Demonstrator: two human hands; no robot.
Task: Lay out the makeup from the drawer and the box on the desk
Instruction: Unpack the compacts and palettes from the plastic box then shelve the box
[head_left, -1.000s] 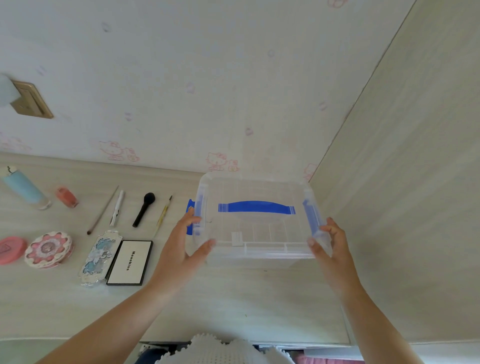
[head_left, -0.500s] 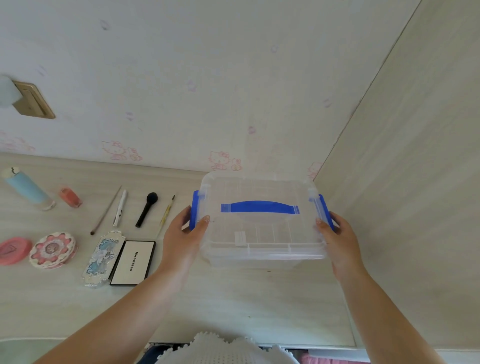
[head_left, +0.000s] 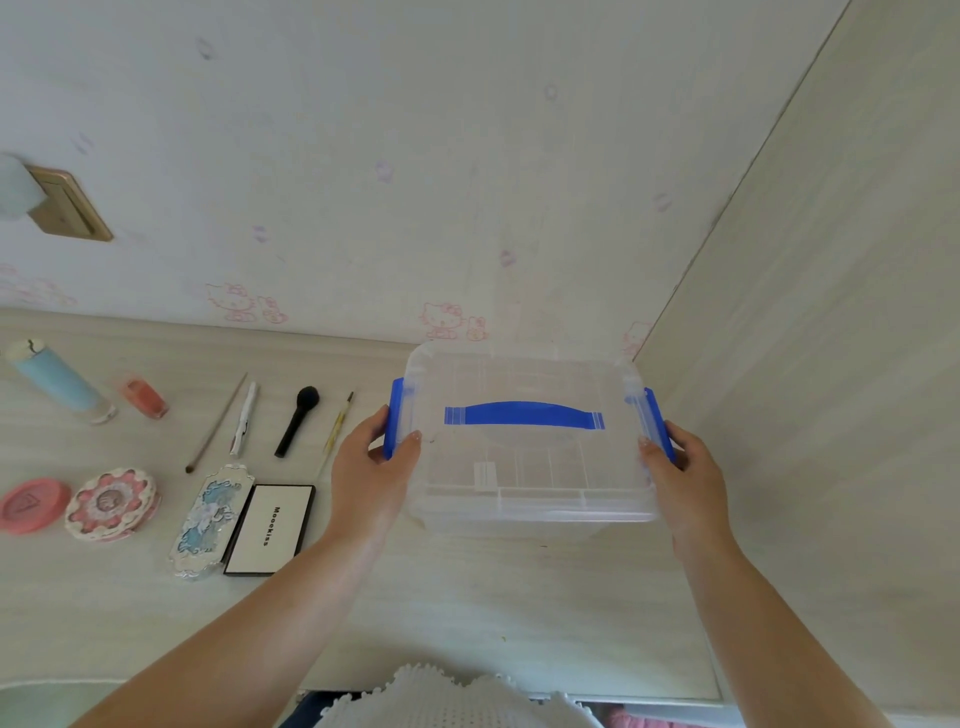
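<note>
Pale wood-grain worktop (head_left: 467, 597) runs under your arms, meeting a wall papered with faint pink cartoon cats and a matching side panel on your right. Your clear plastic box (head_left: 524, 467) sits at the back right corner of it, lid on, blue handle (head_left: 524, 414) lying flat across the top. Your left hand (head_left: 371, 467) curls around the box's left end, thumb on the lid and fingers around the blue latch (head_left: 394, 423); your right hand (head_left: 685, 473) grips the opposite end the same way, over the other blue latch (head_left: 657, 421). Whether the box is resting on the worktop or raised just off it, you cannot tell.

Left of the box the makeup lies in rows. Near row, from the box outward: a white palette (head_left: 270, 527) printed with black lettering, touching an ornate silver-and-blue case (head_left: 208, 522), then a pink flower-shaped compact (head_left: 111, 504) and a round pink compact (head_left: 32, 505). Far row: a light blue tube (head_left: 57, 379), a small coral bottle (head_left: 145, 399), a long thin brush (head_left: 215, 423), a white pen-like stick (head_left: 244, 418), a black stubby brush (head_left: 297, 421) and a slim yellowish brush (head_left: 337, 423) nearest your left hand.
</note>
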